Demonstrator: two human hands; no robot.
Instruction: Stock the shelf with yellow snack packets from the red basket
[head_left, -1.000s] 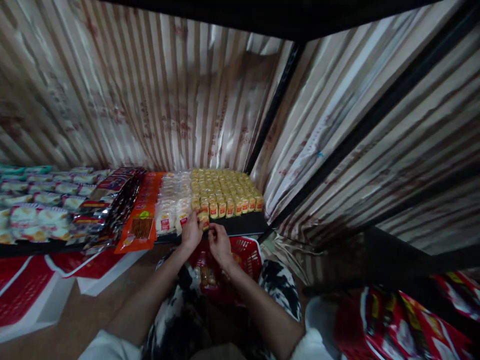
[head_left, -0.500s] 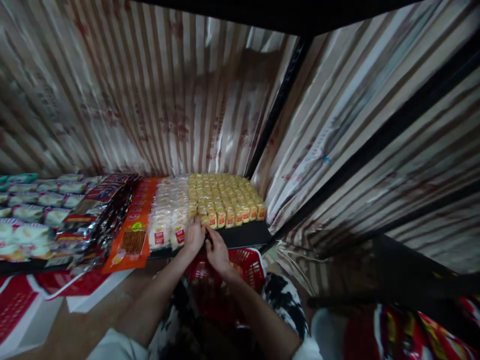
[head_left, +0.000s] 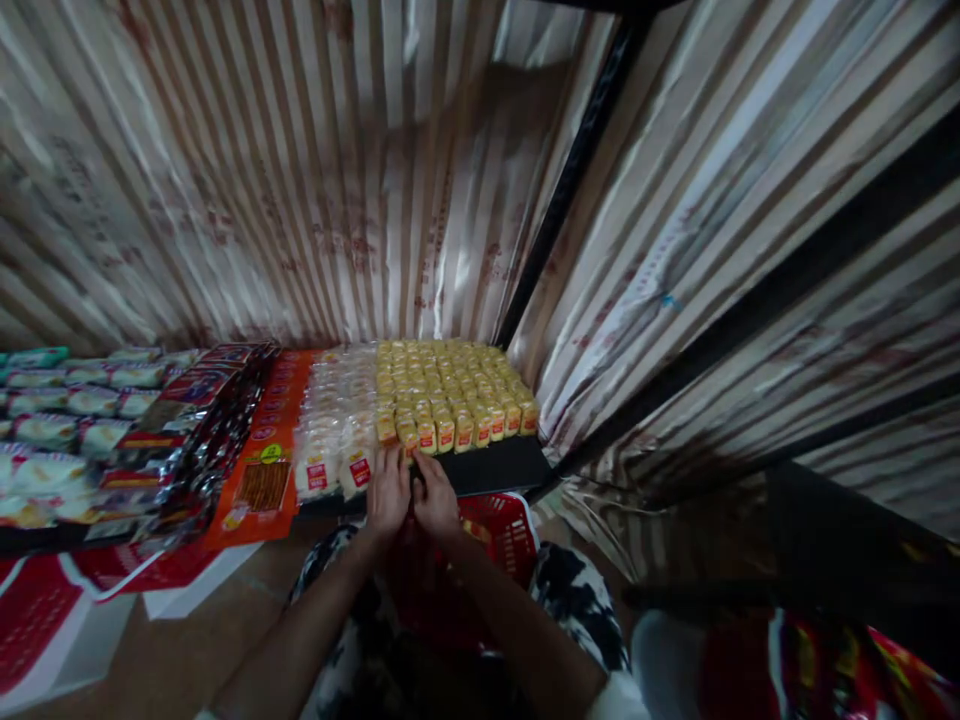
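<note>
Several rows of small yellow packets with red labels stand close together at the right end of the dark shelf. At the shelf's front edge my left hand is closed, its fingertips just below the front-left yellow packets. My right hand is beside it, fingers bent inward and thumb side facing the left. What lies between the fingertips is hidden and blurred. Left of the yellow rows are clear packets of pale food with red labels. Beneath my hands stands a red basket with items inside.
Left along the shelf lie an orange snack bag, a pile of dark shiny packets and white packets. A dark metal post and striped sheeting close the back. More red baskets are lower left.
My hands have drawn slightly down from the front-left yellow packets. The packet fronts there, hidden before by my fingers, now show. The view has shifted a little.
</note>
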